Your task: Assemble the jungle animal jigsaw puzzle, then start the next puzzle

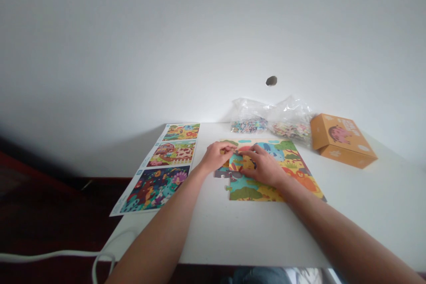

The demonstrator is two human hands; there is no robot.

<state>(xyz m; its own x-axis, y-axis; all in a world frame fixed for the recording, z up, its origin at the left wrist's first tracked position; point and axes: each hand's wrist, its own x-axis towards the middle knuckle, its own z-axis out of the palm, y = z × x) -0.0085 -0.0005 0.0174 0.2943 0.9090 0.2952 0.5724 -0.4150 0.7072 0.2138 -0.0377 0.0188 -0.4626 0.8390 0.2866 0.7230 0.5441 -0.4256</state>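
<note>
A colourful animal jigsaw puzzle [246, 193] lies on the white table, mostly joined, with an uneven left edge. My left hand [214, 156] is at its upper left, thumb and fingers pinched together over a puzzle piece that they largely cover. My right hand [264, 167] rests on the middle of the puzzle, fingers apart and bent, the index fingertip close to the left fingertips. Both hands hide part of the picture. A lion shows at the right of the puzzle and a blue elephant at the top.
Left of the puzzle lies a sheet with three printed pictures [171, 153]. Behind are two clear bags of loose pieces, one bag [249, 124] beside another bag [291, 128]. An orange box [346, 140] stands at right. A white cable [60, 254] crosses the lower left.
</note>
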